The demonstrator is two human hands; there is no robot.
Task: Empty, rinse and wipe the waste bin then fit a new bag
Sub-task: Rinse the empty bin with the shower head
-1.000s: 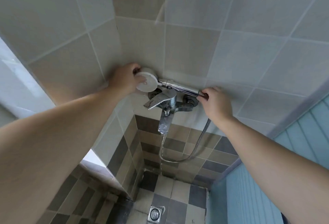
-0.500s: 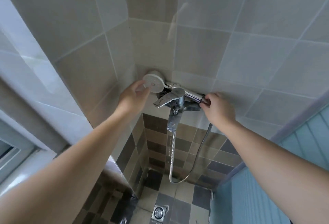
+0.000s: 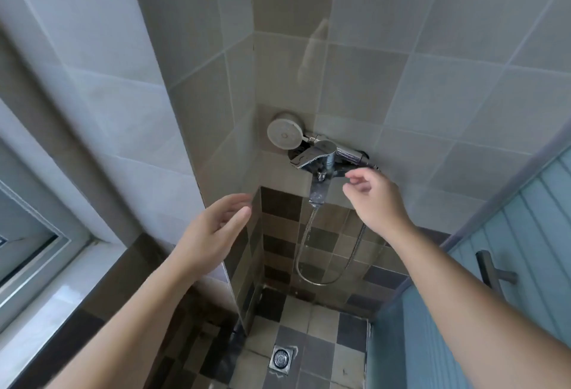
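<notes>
- Shower head (image 3: 284,135): round, pale face, lying across the top of the tap against the far tiled wall; its chrome handle runs off to the right.
- Tap (image 3: 315,157): chrome mixer fixed to the far wall, lever pointing left and toward the near side, spout hanging straight down.
- Hose (image 3: 327,277): metal, dropping from the tap area in a loop just above the floor and rising again on the right.
- Left hand (image 3: 213,234): held in the air below and left of the tap, fingers straight and relaxed, touching nothing.
- Right hand (image 3: 375,200): just below the right end of the tap, fingers loosely curled, thumb and forefinger apart, holding nothing.
- Drain (image 3: 280,357): square metal grate in the checkered floor, near side of the stall.
- Window frame (image 3: 46,252): pale, on the left wall.
- Door (image 3: 525,234): light blue panel on the right, with a metal handle (image 3: 491,271).
- Waste bin: not in view, so its place cannot be told.
</notes>
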